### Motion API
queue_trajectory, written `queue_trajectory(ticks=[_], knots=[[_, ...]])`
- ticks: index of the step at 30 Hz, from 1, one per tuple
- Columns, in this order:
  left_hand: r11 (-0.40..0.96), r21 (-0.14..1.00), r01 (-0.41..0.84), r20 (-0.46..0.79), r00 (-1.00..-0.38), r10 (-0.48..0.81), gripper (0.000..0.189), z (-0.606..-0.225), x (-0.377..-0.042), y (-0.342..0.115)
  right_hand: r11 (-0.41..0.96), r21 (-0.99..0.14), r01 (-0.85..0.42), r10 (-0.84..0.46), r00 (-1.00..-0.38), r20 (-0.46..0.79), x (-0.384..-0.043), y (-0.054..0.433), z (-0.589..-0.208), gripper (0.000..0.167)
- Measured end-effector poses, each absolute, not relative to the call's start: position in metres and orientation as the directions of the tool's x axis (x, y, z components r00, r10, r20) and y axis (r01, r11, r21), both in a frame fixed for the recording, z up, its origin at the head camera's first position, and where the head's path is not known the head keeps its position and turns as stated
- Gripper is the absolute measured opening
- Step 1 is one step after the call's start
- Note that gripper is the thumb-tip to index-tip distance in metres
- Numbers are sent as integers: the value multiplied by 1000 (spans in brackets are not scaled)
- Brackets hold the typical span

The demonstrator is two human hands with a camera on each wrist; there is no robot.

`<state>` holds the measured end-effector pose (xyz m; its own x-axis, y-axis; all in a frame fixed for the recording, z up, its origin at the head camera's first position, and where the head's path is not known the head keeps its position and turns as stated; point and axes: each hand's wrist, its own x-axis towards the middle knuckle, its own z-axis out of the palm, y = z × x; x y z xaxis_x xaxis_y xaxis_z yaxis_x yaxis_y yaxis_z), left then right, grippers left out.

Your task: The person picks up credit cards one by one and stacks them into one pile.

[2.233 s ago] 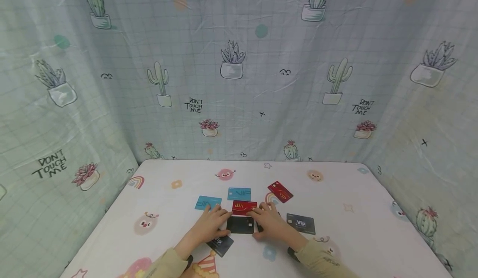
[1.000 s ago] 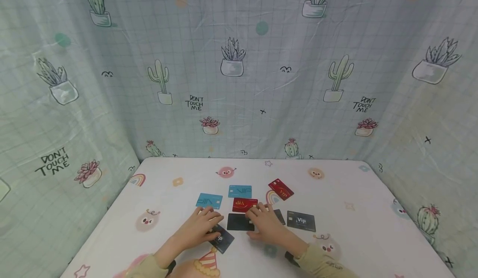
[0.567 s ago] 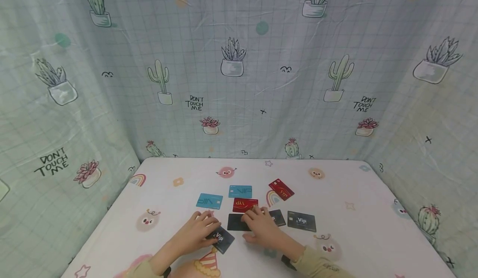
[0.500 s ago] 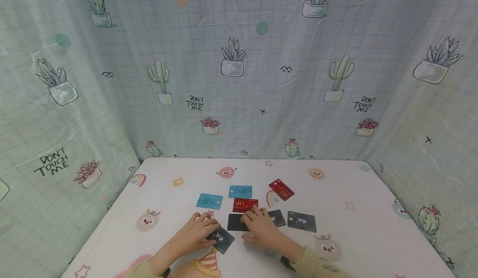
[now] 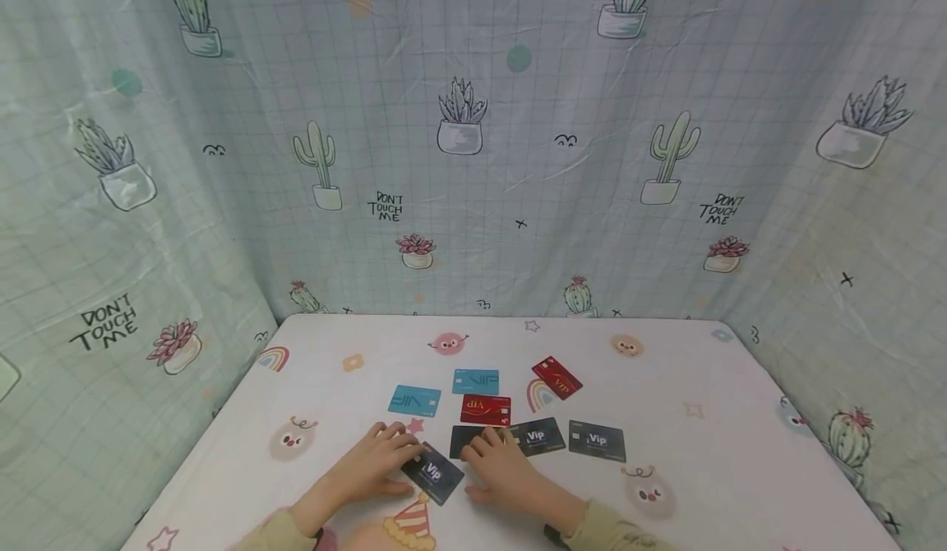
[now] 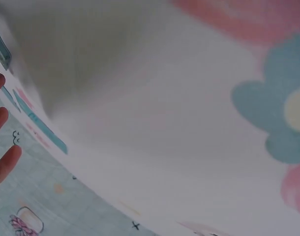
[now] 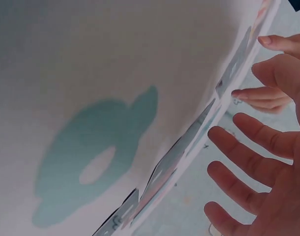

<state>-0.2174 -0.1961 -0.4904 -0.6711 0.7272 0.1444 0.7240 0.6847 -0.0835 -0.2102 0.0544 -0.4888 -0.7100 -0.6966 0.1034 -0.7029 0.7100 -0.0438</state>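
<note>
My left hand (image 5: 373,465) hovers beside a dark grey Vip card (image 5: 436,475), fingers loosely bent and fingertips right at its upper left edge. Over a plain black card (image 5: 464,436) is my right hand (image 5: 503,469), its fingertips overlapping the card's right part. The right wrist view shows that hand's fingers (image 7: 253,160) spread and relaxed, with nothing between them. In the left wrist view only some left fingertips (image 6: 7,162) appear at the edge. Another dark Vip card (image 5: 538,436) lies just right of the black one.
A red VIP card (image 5: 485,409) lies above the black card, with a second red card (image 5: 557,377) farther right. Two blue cards, one left (image 5: 414,400) and one central (image 5: 476,381), lie behind. A third dark Vip card (image 5: 597,441) is at right on the patterned white table (image 5: 710,469).
My left hand has drawn away leftward from the black card's end, baring the tilted Vip card. My right hand has slid left and nearer, uncovering the dark Vip card behind it.
</note>
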Motion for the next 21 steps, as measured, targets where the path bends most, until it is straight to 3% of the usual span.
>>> queue_trajectory(ticks=[8, 16, 21], knots=[[663, -90, 743, 147, -648, 747, 61, -496, -222, -204, 679, 2, -734, -732, -678, 65, -207, 49, -493, 42], [690, -54, 722, 67, -686, 724, 64, -493, -225, -203, 644, 49, -764, -765, -641, 62, -207, 44, -494, 43], [655, -101, 749, 112, -645, 756, 65, -498, -228, -203, 640, 85, -764, -768, -639, 38, -208, 37, -498, 43]])
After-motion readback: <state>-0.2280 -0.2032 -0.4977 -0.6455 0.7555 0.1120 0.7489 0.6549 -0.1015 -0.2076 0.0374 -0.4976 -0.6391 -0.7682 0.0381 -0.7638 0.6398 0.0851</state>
